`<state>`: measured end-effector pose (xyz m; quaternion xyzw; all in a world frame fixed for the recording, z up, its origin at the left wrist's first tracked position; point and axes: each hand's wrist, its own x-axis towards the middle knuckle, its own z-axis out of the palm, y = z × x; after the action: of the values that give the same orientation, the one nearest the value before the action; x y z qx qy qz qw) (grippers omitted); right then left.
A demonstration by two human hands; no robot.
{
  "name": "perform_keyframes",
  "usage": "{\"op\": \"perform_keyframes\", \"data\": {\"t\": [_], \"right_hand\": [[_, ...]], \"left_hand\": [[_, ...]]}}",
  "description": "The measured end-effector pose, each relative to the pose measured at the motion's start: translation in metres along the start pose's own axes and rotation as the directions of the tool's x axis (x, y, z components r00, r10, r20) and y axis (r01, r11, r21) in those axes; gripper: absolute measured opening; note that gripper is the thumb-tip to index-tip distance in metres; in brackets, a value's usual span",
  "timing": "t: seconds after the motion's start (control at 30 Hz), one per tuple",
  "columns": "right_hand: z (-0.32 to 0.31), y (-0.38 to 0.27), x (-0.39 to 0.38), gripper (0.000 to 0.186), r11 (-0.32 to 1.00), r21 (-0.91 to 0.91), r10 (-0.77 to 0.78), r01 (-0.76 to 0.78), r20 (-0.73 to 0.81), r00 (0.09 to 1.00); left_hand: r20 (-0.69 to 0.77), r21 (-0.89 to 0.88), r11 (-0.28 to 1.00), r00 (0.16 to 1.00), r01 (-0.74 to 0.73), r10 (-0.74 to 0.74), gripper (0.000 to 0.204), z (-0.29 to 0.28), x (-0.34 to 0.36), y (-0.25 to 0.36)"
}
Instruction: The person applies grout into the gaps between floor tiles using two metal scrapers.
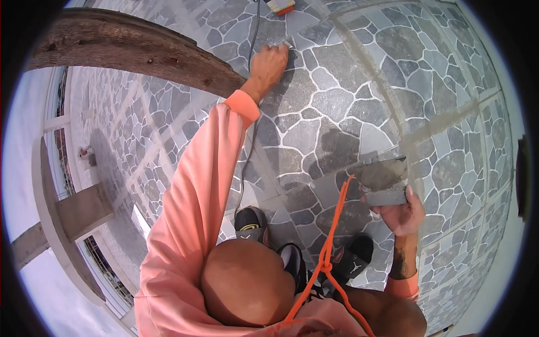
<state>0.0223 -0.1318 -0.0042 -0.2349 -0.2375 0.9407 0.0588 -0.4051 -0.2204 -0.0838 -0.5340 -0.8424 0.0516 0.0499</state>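
Observation:
My left hand [269, 66] reaches far forward, low over the stone-patterned floor tiles [338, 106]. Its fingers are curled closed, and a small pale tip shows beside them; what they grip is mostly hidden. Off to the right, my right hand [402, 214] holds a flat grey rectangular plate [384, 175] by its near edge. Wet-looking grey mortar covers much of the plate's top. White joint lines run between the grey stone shapes on the floor, and wider grey bands [443, 124] cross between the tiles at the right.
A thick wooden beam [140, 50] spans the upper left, close to my left forearm. A dark cable [245, 163] runs along the floor beside that arm. An orange-and-cream block-shaped tool [281, 7] lies at the far edge. Orange drawstrings [327, 247] dangle before my sandals [353, 255].

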Motion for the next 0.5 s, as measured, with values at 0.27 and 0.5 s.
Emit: {"op": "perform_keyframes", "data": {"t": [0.27, 0.5], "right_hand": [[0.004, 0.011, -0.004, 0.066, 0.998, 0.055, 0.032, -0.031, -0.024, 0.999], [0.000, 0.006, -0.001, 0.068, 0.998, 0.053, 0.048, -0.046, -0.030, 0.998]], "left_hand": [[-0.058, 0.076, 0.997, 0.998, 0.004, 0.000, 0.011, 0.013, -0.001, -0.017], [-0.050, -0.018, 0.998, 0.997, 0.065, -0.065, 0.011, 0.000, 0.007, 0.003]]}}
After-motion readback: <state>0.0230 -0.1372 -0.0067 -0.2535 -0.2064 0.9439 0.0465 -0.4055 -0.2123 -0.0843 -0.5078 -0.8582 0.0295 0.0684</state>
